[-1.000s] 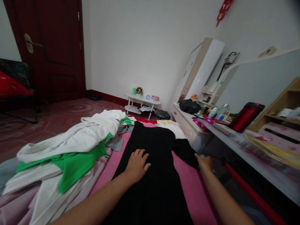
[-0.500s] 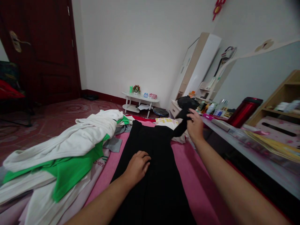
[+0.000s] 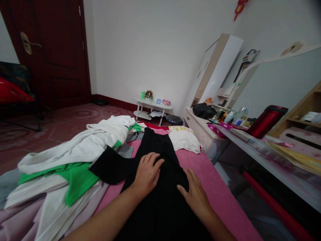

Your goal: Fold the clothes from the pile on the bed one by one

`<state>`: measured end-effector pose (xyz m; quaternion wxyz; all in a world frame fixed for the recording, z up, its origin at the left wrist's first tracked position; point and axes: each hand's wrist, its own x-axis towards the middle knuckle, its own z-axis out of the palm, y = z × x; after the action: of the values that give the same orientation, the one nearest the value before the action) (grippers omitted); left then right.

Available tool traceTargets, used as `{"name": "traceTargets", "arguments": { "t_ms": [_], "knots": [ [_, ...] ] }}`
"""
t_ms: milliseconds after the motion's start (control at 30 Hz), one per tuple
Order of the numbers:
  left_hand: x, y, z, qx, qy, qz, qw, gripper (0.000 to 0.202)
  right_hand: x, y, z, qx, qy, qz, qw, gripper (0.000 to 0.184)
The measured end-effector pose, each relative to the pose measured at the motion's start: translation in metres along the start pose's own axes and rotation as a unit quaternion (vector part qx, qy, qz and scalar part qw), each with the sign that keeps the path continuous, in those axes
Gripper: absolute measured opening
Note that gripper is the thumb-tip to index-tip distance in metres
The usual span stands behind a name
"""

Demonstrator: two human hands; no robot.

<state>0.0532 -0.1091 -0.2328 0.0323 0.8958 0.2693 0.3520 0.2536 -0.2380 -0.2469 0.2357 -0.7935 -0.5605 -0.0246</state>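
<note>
- The black garment (image 3: 160,214) is lying lengthwise on the pink sheet (image 3: 213,177), its upper right edge now sitting further in.
- The right hand (image 3: 195,192) is no longer holding the sleeve up; it is resting open at the garment's right edge.
- The left hand (image 3: 147,172) is staying on the garment, fingers loosely spread, gripping nothing.
- The sleeve (image 3: 112,164) is now pointing left, overlapping the clothes pile (image 3: 75,149).
- Beyond, the white shirt (image 3: 185,140) is showing more fully.

Red flask (image 3: 268,121), low white table (image 3: 152,103)
</note>
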Motion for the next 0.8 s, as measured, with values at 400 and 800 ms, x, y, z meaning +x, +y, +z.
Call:
{"name": "traceTargets", "arguments": {
  "t_ms": [400,800],
  "knots": [
    [0.039,-0.047,-0.028,-0.033,-0.185,-0.238,0.953,0.034,-0.059,-0.013,-0.036,0.136,-0.122,0.143,0.973,0.06],
    [0.196,-0.09,-0.06,-0.296,0.004,-0.374,0.879,0.017,-0.046,-0.079,-0.047,0.236,-0.236,0.042,0.942,0.075]
  ]
}}
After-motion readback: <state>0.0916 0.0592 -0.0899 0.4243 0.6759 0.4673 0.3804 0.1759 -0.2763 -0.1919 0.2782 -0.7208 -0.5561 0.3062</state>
